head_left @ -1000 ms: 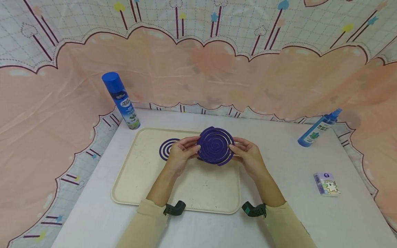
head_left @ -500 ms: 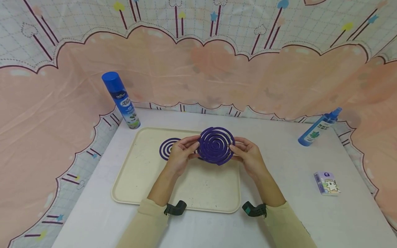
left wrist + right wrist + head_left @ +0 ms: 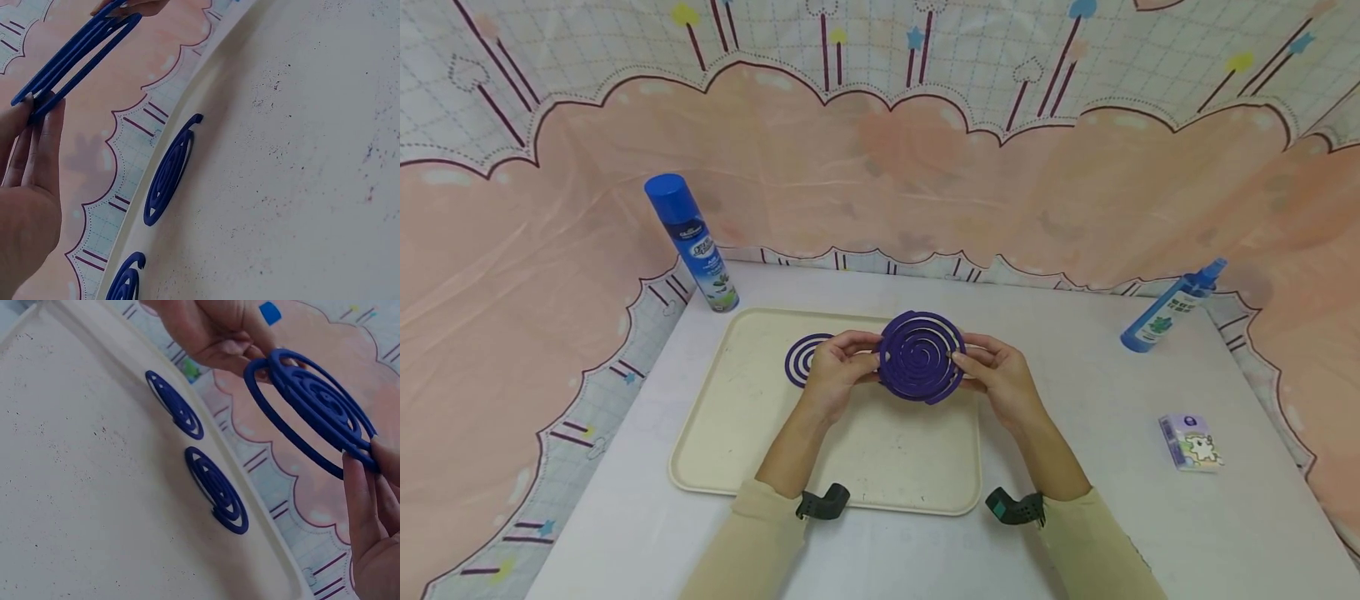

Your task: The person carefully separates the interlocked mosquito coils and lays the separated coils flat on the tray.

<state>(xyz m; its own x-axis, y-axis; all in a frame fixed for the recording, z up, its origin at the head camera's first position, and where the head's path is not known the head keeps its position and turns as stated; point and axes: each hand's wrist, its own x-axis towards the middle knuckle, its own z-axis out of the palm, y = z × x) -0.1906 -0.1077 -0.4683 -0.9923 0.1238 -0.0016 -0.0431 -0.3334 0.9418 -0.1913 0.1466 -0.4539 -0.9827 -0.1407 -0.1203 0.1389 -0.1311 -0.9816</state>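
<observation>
Dark blue mosquito coils (image 3: 922, 357), apparently a nested pair, are held up over the cream tray (image 3: 760, 450). My left hand (image 3: 833, 375) pinches their left edge between thumb and fingers. On the opposite edge my right hand (image 3: 1000, 375) has the same kind of pinch. Seen edge-on in the right wrist view, the held coils (image 3: 319, 406) stand partly apart, with a gap between the outer rings. Two more coils lie flat on the tray, one nearer (image 3: 215, 490) and one farther (image 3: 175, 405). From the head, one tray coil (image 3: 805, 360) shows partly behind my left hand; the other is mostly hidden.
A blue spray can (image 3: 692, 243) stands at the table's back left. Toward the back right is a blue spray bottle (image 3: 1174, 307), with a small purple and white box (image 3: 1191, 443) in front of it. A patterned cloth (image 3: 880, 183) hangs behind the white table (image 3: 1075, 392).
Between my hands the held coils have tilted slightly, and the gaps between their rings look different. Both hands keep their pinch in nearly the same place.
</observation>
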